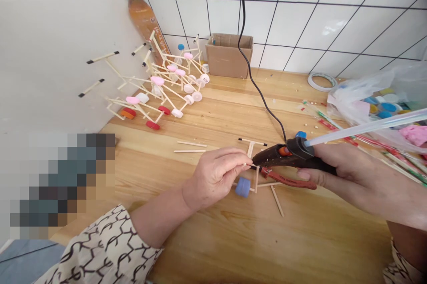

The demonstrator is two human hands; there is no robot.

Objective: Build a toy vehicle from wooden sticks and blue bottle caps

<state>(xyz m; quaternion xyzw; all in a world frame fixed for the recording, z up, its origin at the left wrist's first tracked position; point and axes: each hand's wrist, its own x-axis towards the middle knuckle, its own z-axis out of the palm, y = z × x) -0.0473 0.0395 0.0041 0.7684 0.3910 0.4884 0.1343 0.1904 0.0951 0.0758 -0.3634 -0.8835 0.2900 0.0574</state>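
One stick (246,164), probably light, stiff, snappable (best pinching near end), showing in left hand's (213,175) narrow pinch; right hand (363,179) gripping glue gun (275,155) low.

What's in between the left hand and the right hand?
In the head view, the black glue gun, gripped by the right hand, points at the left hand; a red-handled tool shows below it.

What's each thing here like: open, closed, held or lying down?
Glue gun: held, glue stick in its back
Left hand: pinching a small pale piece
Right hand: gripping the glue gun
Pliers: lying down, open or shut unclear
Bottle: capped
Box: top open
Tape roll: lying flat
Bag: holding colourful caps
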